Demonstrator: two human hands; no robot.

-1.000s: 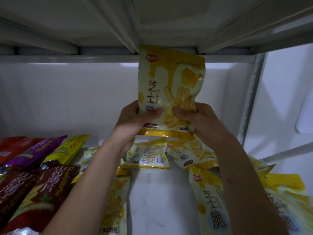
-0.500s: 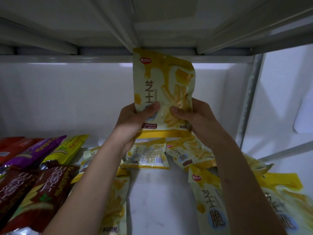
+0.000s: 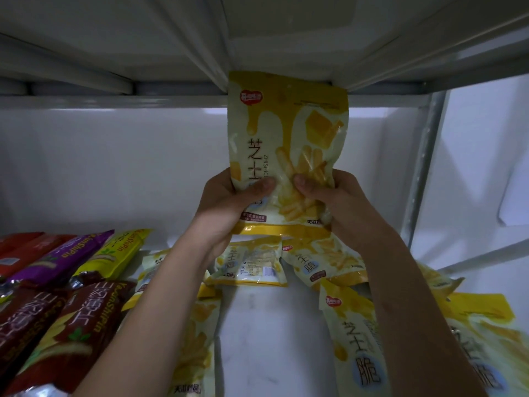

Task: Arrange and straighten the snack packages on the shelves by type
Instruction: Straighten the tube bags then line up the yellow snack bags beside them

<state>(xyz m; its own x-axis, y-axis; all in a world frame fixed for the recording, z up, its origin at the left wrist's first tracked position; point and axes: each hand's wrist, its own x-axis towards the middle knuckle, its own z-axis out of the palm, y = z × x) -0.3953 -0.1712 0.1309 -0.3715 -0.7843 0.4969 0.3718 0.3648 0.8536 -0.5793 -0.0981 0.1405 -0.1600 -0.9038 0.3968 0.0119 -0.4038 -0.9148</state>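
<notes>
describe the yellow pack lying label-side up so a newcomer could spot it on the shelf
Start at the white shelf board, then look to its back centre, just below the upright yellow cheese-stick bag gripped by the left hand and right hand. There lies a small yellow snack pack. Unlike its neighbours, it shows a white nutrition panel and barcode.

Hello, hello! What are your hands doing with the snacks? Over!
Left hand and right hand both gripping one yellow snack bag, upright above shelf. More yellow bags scattered underneath. Nothing blocking.
</notes>
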